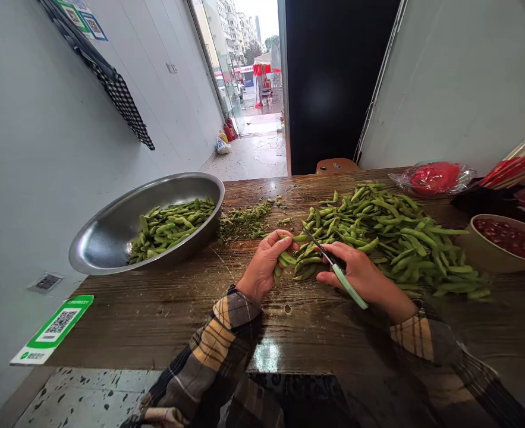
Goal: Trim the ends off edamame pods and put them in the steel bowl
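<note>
Scissors [349, 286], one pair, two hands [262, 266], two pod heaps [384, 220]

Pale-green-handled scissors [348, 285] slant, blades beside a small held bunch of green pods [287, 259]

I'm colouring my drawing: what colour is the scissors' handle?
The visible handle is mostly pale green, best seen in the head view.

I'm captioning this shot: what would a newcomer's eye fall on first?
Probably the big heap of green pods on the right of the wooden table. Next, the wide metal bowl at the left, holding more pods. Near the centre, the right hand holds scissors close to pods in the left hand.
</note>
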`<state>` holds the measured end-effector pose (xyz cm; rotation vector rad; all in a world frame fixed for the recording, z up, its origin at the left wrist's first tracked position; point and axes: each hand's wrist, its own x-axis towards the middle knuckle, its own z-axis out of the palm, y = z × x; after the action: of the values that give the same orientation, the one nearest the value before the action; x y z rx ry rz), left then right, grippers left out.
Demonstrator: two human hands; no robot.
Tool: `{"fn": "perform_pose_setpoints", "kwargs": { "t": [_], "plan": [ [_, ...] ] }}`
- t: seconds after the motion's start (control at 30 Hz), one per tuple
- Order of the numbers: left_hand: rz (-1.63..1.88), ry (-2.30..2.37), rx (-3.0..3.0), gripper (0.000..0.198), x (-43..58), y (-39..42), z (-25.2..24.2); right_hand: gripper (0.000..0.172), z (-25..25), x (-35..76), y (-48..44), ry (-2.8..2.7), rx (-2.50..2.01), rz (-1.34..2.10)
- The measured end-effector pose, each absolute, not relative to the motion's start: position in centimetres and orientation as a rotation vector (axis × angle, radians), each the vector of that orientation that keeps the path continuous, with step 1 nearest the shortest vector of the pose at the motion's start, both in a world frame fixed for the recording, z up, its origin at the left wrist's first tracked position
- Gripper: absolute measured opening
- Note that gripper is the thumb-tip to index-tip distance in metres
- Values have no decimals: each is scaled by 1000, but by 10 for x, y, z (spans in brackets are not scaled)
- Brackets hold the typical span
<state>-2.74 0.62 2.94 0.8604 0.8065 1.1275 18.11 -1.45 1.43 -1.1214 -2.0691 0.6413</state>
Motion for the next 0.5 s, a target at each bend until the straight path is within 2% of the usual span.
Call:
{"fn": "perform_pose_setpoints", "kwargs": {
  "t": [0.5],
  "plan": [
    [1107, 746, 845, 25, -22, 2, 23, 54, 17, 180, -17, -2100, -1139, 600]
  ]
}}
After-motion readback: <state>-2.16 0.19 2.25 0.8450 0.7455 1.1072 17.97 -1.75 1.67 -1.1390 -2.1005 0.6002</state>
